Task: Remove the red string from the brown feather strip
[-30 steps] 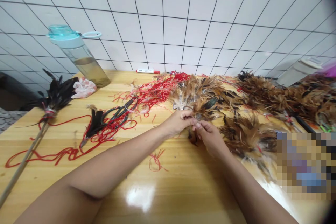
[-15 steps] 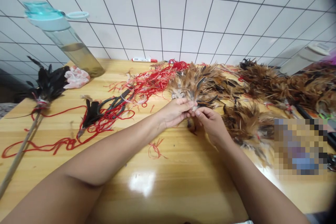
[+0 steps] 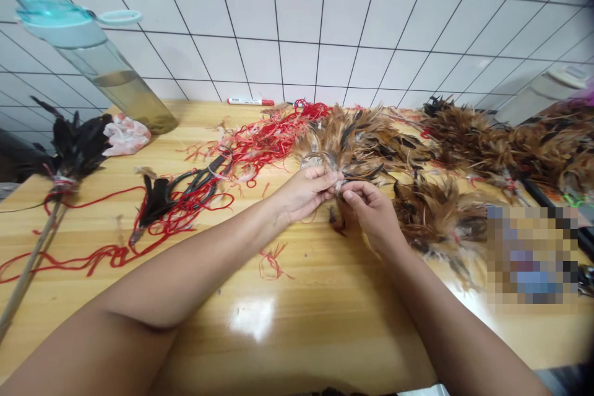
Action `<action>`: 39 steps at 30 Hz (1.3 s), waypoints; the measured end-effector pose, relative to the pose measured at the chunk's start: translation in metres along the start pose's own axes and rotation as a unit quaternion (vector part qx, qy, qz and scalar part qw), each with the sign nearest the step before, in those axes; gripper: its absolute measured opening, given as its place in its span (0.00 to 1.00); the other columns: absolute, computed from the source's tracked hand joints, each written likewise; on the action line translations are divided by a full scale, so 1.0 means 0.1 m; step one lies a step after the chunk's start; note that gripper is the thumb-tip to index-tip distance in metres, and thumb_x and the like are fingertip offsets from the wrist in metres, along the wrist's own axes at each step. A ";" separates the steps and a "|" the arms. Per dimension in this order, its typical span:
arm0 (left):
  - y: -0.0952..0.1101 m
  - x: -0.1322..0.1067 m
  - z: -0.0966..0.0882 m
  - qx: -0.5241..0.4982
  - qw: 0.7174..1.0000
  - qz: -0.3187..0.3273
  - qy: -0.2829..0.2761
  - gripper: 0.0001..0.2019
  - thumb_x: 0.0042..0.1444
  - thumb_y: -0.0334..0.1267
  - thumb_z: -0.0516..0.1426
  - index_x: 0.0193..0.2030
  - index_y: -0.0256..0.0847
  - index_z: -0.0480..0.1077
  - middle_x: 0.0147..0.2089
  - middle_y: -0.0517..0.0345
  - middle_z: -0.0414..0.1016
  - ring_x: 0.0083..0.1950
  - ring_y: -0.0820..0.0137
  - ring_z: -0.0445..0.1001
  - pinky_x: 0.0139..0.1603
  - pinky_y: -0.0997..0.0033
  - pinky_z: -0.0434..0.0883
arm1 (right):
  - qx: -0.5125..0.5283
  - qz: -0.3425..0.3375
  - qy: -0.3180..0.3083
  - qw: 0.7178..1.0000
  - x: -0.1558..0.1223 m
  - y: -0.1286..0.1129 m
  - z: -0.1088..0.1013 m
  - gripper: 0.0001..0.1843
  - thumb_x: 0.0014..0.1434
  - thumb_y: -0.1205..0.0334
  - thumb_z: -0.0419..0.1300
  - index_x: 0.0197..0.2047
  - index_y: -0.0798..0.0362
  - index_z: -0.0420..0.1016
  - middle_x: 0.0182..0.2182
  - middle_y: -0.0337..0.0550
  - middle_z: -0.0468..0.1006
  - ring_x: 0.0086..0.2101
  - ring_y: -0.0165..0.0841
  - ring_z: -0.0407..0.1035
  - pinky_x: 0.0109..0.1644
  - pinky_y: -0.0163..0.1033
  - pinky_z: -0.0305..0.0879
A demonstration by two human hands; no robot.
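Between my hands is a bunch of brown feathers (image 3: 342, 143), fanned away from me, its pale quill ends toward me. My left hand (image 3: 309, 193) is closed around the base of the bunch, thumb on top. From the right, my right hand (image 3: 375, 213) pinches at the same quill ends with thumb and forefinger. The fingertips of both hands almost meet there and partly hide the ends. Just below them a small dark feather (image 3: 338, 223) lies on the table. Another brown feather bunch (image 3: 436, 207) rests to the right of my right hand.
Tangled red string (image 3: 283, 133) lies behind my left hand, with a marker (image 3: 250, 101) near the wall. Black-handled scissors (image 3: 197, 182), black feathers (image 3: 155, 201) and a stick with black feathers (image 3: 32, 266) are left. A tilted-looking water bottle (image 3: 123, 83) stands back left; more feathers (image 3: 505, 142) fill the right.
The view has shifted slightly, so the bottle and the stick sit further left. Both hands stay at the quill ends, with only small finger movements.
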State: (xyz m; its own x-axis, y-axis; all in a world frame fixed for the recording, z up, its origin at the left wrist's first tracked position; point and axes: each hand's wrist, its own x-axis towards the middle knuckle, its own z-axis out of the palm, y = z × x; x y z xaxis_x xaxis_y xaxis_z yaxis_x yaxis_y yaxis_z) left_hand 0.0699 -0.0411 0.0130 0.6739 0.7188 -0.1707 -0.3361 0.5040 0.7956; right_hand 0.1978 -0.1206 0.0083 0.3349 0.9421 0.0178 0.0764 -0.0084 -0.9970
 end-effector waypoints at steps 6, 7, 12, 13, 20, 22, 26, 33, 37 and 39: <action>0.02 -0.04 0.05 0.184 0.979 0.088 -0.005 0.10 0.47 0.36 0.64 0.25 0.34 0.66 0.26 0.62 0.67 0.30 0.78 0.64 0.34 0.75 0.61 | -0.015 -0.005 -0.003 1.000 0.01 -0.08 0.00 0.11 0.47 0.54 0.64 0.30 0.53 0.74 0.27 0.39 0.74 0.29 0.30 0.64 0.36 0.36 0.61; 0.03 -0.05 0.07 0.221 0.969 0.112 0.003 0.10 0.47 0.34 0.63 0.24 0.35 0.65 0.26 0.63 0.65 0.30 0.77 0.64 0.35 0.74 0.60 | -0.020 -0.007 -0.011 1.000 0.01 -0.09 0.00 0.10 0.47 0.55 0.64 0.28 0.53 0.74 0.25 0.37 0.72 0.28 0.29 0.63 0.35 0.36 0.60; 0.08 -0.06 0.10 0.305 0.939 0.156 0.013 0.11 0.47 0.31 0.61 0.20 0.36 0.63 0.25 0.64 0.59 0.30 0.76 0.61 0.34 0.73 0.59 | -0.038 -0.026 -0.033 0.998 0.00 -0.09 -0.02 0.10 0.49 0.57 0.62 0.23 0.53 0.69 0.21 0.34 0.64 0.25 0.27 0.57 0.31 0.35 0.56; 0.07 -0.06 0.10 0.295 0.943 0.152 0.010 0.10 0.47 0.32 0.61 0.20 0.36 0.63 0.25 0.64 0.59 0.30 0.76 0.61 0.34 0.73 0.59 | -0.044 -0.031 -0.032 0.998 0.00 -0.08 -0.02 0.10 0.50 0.57 0.61 0.23 0.53 0.68 0.21 0.34 0.64 0.25 0.27 0.57 0.31 0.35 0.56; -0.03 -0.05 0.06 0.195 0.971 0.134 -0.037 0.10 0.45 0.39 0.64 0.26 0.35 0.68 0.28 0.62 0.67 0.32 0.76 0.67 0.38 0.73 0.65 | -0.091 -0.083 -0.033 0.992 0.02 0.04 -0.05 0.10 0.54 0.57 0.58 0.25 0.52 0.70 0.25 0.38 0.68 0.30 0.30 0.62 0.37 0.37 0.59; -0.03 -0.05 0.06 0.208 0.967 0.136 -0.061 0.12 0.47 0.41 0.63 0.25 0.35 0.68 0.26 0.61 0.68 0.30 0.76 0.67 0.37 0.73 0.65 | -0.085 -0.091 -0.034 0.992 0.02 0.05 -0.04 0.11 0.55 0.56 0.57 0.25 0.52 0.70 0.26 0.39 0.68 0.31 0.31 0.62 0.38 0.37 0.60; 0.05 -0.04 0.03 0.250 0.953 0.151 -0.077 0.10 0.49 0.40 0.63 0.32 0.36 0.70 0.28 0.60 0.71 0.31 0.75 0.69 0.38 0.73 0.67 | -0.045 -0.078 -0.043 0.995 0.01 0.01 -0.03 0.14 0.56 0.54 0.58 0.24 0.52 0.68 0.23 0.37 0.64 0.28 0.29 0.59 0.32 0.35 0.57; 0.43 -0.10 -0.12 0.554 0.800 0.183 -0.137 0.04 0.50 0.31 0.59 0.34 0.36 0.74 0.33 0.58 0.71 0.33 0.76 0.68 0.38 0.75 0.65 | 0.021 -0.045 -0.003 0.999 0.05 -0.08 -0.12 0.17 0.56 0.50 0.61 0.25 0.52 0.66 0.21 0.34 0.61 0.21 0.24 0.51 0.25 0.34 0.47; 0.40 -0.10 -0.16 0.662 0.690 0.195 -0.216 0.09 0.51 0.28 0.56 0.37 0.39 0.76 0.35 0.57 0.71 0.38 0.74 0.69 0.42 0.74 0.65 | 0.033 -0.042 0.036 0.998 0.07 -0.07 -0.19 0.17 0.56 0.48 0.60 0.25 0.52 0.66 0.19 0.32 0.57 0.20 0.24 0.48 0.23 0.34 0.43; 0.32 -0.08 -0.18 0.690 0.657 0.208 -0.222 0.11 0.51 0.26 0.55 0.38 0.41 0.76 0.36 0.57 0.71 0.39 0.73 0.69 0.43 0.73 0.65 | 0.044 -0.042 0.043 0.997 0.07 -0.06 -0.21 0.17 0.56 0.48 0.60 0.26 0.51 0.66 0.18 0.32 0.56 0.19 0.24 0.48 0.23 0.34 0.41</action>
State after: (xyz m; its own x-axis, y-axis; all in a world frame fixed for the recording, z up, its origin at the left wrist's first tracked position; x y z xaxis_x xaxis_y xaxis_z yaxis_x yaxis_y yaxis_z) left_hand 0.0420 -0.0225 0.0290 0.9410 0.2923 0.1708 0.1579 -0.8252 0.5423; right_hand 0.2195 -0.1210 0.0157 0.4107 0.9059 0.1034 0.0262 0.1016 -0.9945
